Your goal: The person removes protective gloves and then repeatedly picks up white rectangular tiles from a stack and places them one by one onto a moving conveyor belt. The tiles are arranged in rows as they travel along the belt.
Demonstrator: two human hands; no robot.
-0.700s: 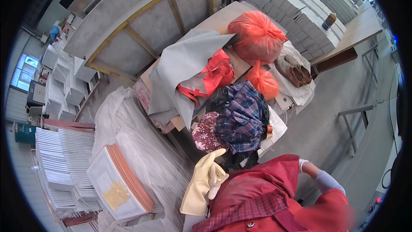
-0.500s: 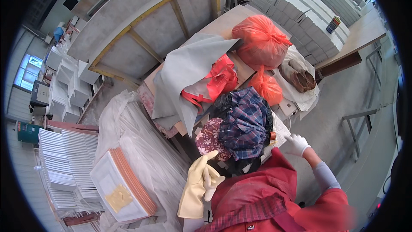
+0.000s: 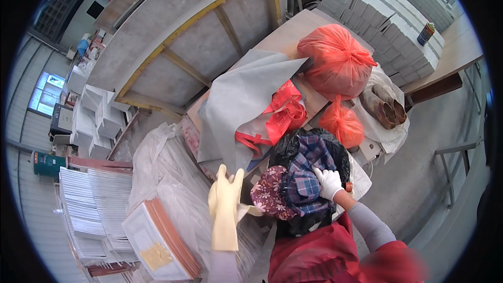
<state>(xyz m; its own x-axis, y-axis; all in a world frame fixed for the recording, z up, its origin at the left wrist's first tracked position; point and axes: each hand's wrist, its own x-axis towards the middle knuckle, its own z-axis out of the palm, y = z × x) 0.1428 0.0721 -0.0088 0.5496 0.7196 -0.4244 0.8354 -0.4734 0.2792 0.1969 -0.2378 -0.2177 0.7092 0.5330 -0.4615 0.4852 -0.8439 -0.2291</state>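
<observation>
Right grip (image 3: 329, 183) now clutching plaid cloth (image 3: 305, 170), black bag (image 3: 343, 161) more exposed, left grip (image 3: 226, 207) further forward, fanned out

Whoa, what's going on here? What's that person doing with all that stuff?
The person's right hand, in a white glove, is on a blue plaid cloth with black plastic showing around it; whether it grips isn't clear. The left hand, in a pale yellow glove, has its fingers spread beside a flowered cloth. Farther back are a big red bag, a smaller red bag and brown shoes.
</observation>
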